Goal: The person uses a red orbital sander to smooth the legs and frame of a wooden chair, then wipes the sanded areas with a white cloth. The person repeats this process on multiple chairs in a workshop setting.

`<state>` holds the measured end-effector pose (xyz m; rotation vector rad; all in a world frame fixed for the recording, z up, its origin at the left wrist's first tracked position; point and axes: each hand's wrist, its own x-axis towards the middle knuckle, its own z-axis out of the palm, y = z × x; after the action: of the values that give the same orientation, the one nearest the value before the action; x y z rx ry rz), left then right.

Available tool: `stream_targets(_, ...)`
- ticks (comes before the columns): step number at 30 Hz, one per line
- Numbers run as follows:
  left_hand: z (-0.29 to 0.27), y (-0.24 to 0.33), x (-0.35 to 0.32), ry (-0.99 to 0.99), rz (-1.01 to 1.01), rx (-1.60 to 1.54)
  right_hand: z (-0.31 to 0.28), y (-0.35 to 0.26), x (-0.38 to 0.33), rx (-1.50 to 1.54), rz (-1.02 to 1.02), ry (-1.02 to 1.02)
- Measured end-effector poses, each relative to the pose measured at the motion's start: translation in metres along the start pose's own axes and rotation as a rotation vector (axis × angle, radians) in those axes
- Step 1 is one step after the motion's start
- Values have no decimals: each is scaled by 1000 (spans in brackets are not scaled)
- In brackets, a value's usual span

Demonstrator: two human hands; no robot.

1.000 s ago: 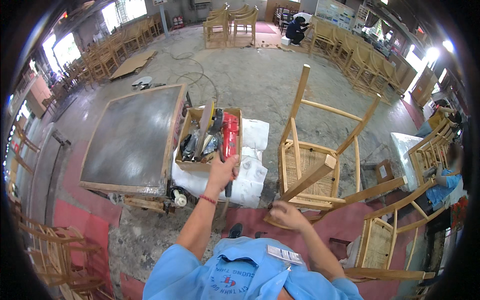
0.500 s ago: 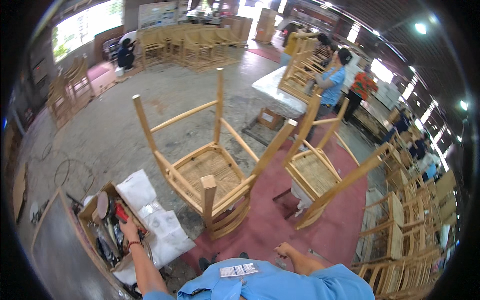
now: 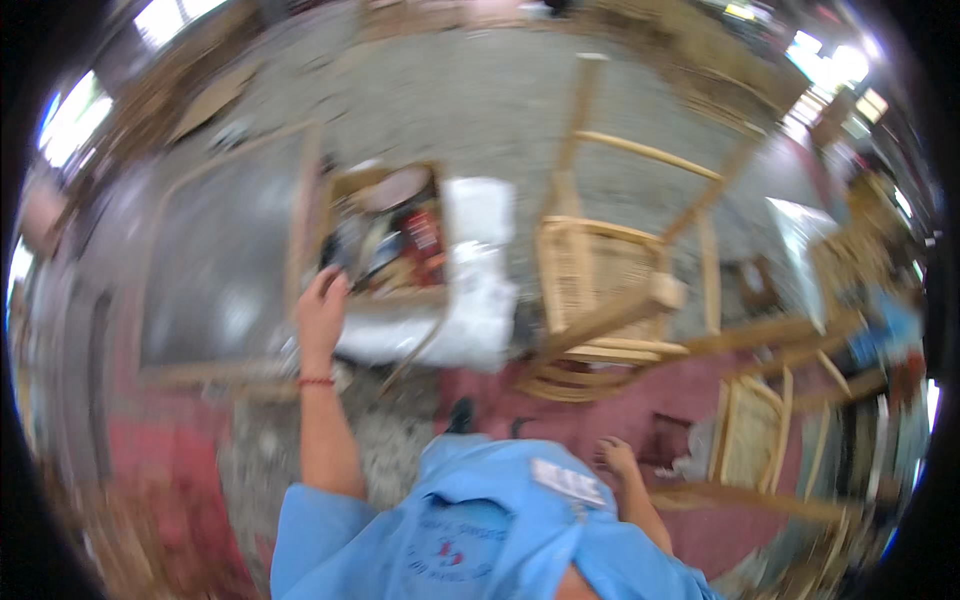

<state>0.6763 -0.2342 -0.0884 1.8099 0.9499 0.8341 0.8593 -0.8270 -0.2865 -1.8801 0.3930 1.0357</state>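
Note:
My left hand (image 3: 322, 305), a red band on its wrist, is at the near left corner of an open cardboard box (image 3: 390, 298). Its fingers look apart and nothing shows in them, though they are blurred. In the box lie a red tool (image 3: 423, 245), a round brownish disc (image 3: 395, 189) and several dark items too smeared to name. Low beside my body hangs my right hand (image 3: 618, 455), fingers loosely spread and holding nothing visible. Ahead of it, an upturned wooden chair (image 3: 605, 270) with a woven seat has its legs pointing up.
Left of the box is a grey board with a wooden frame (image 3: 222, 255). White wrapping (image 3: 482, 270) lies beside and below the box. Another upturned chair (image 3: 750, 432) is at the right, over red floor covering (image 3: 560, 425). A blurred person in blue (image 3: 885, 325) is at the far right.
My view has swung left and down, so the box now sits nearer the middle. My left hand has left the red tool and moved to the box's near left corner.

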Motion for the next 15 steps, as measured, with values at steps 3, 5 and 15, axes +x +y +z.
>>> stream_targets(3,-68,-20,-41,319,-143,115,-19,3,12,-104,27,-41)
stream_targets(5,-98,-42,-69,411,-223,296,-30,12,20,-298,12,-81)
stream_targets(15,-34,-160,-133,226,-603,566,-26,-5,27,-280,-20,-101)
